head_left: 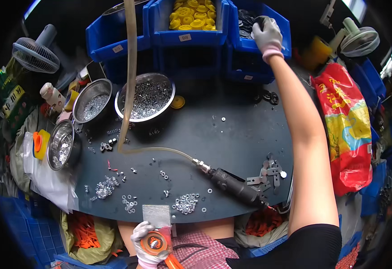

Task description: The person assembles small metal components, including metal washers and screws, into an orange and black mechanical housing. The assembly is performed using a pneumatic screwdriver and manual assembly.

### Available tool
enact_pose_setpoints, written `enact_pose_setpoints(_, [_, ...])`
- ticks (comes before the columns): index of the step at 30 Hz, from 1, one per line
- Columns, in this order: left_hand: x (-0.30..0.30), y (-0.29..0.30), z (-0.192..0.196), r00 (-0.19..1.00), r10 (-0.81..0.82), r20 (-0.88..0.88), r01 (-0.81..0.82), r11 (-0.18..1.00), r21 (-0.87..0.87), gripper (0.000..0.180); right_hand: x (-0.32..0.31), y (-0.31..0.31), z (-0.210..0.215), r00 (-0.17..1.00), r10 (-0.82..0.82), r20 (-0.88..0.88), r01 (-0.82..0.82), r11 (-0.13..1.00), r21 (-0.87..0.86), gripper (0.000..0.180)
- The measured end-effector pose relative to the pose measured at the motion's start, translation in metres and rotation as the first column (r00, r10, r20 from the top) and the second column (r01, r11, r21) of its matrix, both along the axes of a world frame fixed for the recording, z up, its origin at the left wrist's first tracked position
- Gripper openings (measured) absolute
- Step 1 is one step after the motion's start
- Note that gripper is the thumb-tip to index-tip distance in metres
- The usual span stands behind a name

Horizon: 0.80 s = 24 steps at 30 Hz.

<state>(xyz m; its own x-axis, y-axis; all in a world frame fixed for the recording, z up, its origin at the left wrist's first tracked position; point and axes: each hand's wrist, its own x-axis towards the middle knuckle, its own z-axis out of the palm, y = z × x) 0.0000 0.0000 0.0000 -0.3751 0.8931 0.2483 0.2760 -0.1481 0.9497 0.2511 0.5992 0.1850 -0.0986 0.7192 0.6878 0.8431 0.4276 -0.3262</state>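
Low at the table's front edge, my left hand (pixel 148 246), in a white glove, is closed round an orange round plastic part (pixel 154 242). Small metal pieces show in its middle, and an orange handle-like piece (pixel 173 261) sticks out below it. Just beyond lies a grey metal plate (pixel 156 215) on the edge. My right arm stretches to the far right, where my gloved right hand (pixel 268 35) reaches into a blue bin (pixel 282 20) of dark flat parts (pixel 246 22). Its fingers are bent together; what is between them is too small to make out.
A black pneumatic screwdriver (pixel 236 186) lies at the right front, its clear hose (pixel 131 80) rising. Steel bowls of small metal parts (pixel 151 96) stand left. Nuts (pixel 186 204), springs (pixel 105 187) and flat brackets (pixel 267 174) lie about. Another bin holds yellow parts (pixel 193 15).
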Motion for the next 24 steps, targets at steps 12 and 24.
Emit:
enact_pose_setpoints(12, [0.018,0.002,0.007,0.984,0.160,0.076,-0.153,0.984,-0.093,0.099,0.003,0.110,0.023,0.840,-0.114,0.531,0.315,0.899,-0.306,0.083])
enact_pose_setpoints(24, [0.029,0.002,0.036,0.968,0.248,-0.023,-0.243,0.920,-0.307,0.102,-0.002,0.156,0.043,0.721,0.113,0.683,0.222,0.897,-0.383,0.087])
